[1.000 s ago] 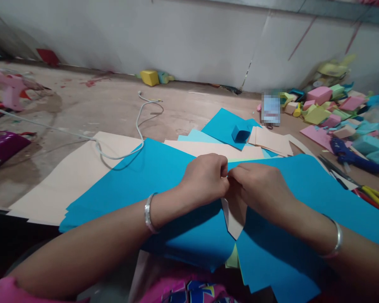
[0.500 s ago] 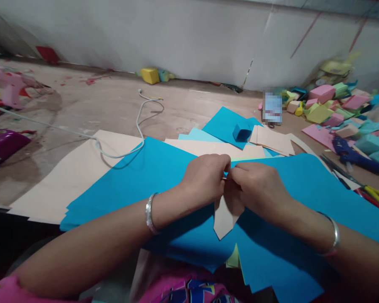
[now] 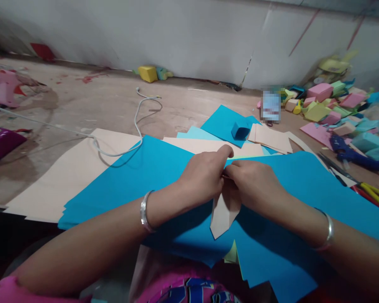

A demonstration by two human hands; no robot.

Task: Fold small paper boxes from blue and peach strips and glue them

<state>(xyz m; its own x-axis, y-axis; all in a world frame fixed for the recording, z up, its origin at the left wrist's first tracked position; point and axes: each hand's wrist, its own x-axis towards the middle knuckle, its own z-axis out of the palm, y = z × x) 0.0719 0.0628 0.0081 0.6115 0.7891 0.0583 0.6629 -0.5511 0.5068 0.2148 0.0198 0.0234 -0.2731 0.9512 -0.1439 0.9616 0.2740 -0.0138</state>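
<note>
Between my two hands is a folded piece of pale peach paper (image 3: pixel 223 214), its pointed end hanging down toward me. My left hand (image 3: pixel 205 173) grips its upper left side, with the index finger raised and bent at the top. My right hand (image 3: pixel 251 182) pinches the upper right side, close against the left. The fingertips and the top fold of the paper are mostly hidden. Beneath both hands lie large blue paper sheets (image 3: pixel 120 181), stacked unevenly over the table's front edge. A small folded blue paper piece (image 3: pixel 240 131) stands behind my hands.
Peach sheets (image 3: pixel 60 176) lie at left under a white cable (image 3: pixel 135 122). A pink glue gun (image 3: pixel 6 86) and a purple device (image 3: pixel 3 145) are far left. At right are a dark blue glue gun (image 3: pixel 353 153), yellow-handled scissors (image 3: pixel 374 193) and a heap of coloured paper pieces (image 3: pixel 337 103).
My left index finger has lifted from the paper's top. The paper and both hands have shifted slightly left in view, along with the whole scene.
</note>
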